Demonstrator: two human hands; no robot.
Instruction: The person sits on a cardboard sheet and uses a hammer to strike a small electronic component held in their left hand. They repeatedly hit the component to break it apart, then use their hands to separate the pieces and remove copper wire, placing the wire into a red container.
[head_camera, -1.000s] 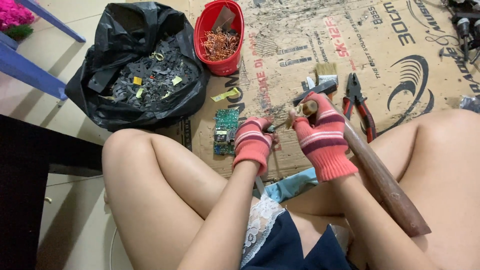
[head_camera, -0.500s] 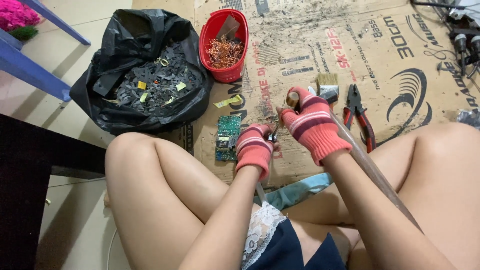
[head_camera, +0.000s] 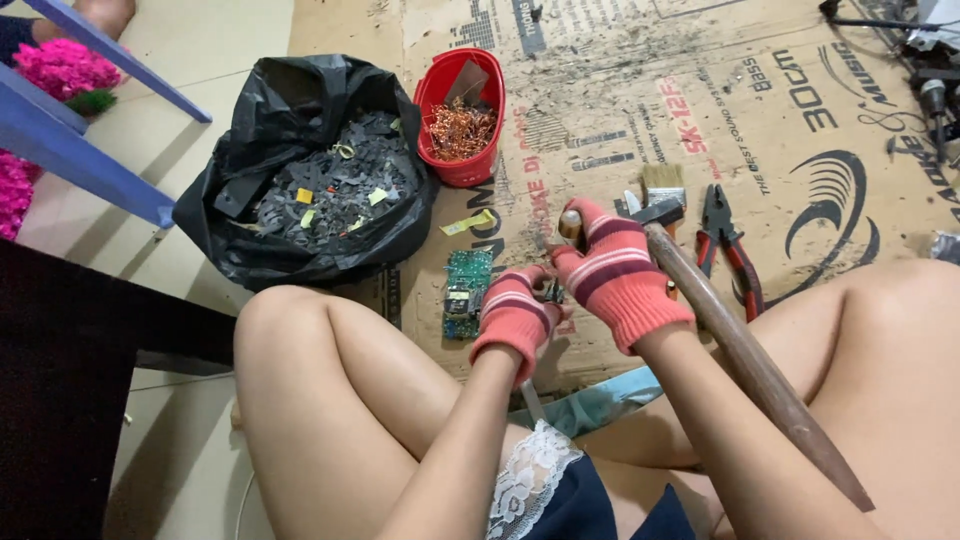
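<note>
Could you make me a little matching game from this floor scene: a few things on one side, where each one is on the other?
Things:
1. red tub
2. black bag
3. pliers
4. green circuit board

Places or states:
A. lying on the cardboard, right of the hammer handle
B. holds coils of copper wire
C. flat on the cardboard beside the left hand
D. open, full of dark grey scraps

Pairs: 1-B, 2-D, 3-A, 4-C

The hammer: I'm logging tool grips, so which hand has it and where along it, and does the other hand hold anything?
The right hand grips the hammer high on its wooden handle, near the head. The left hand pinches a small dark part, too small to identify.
</note>
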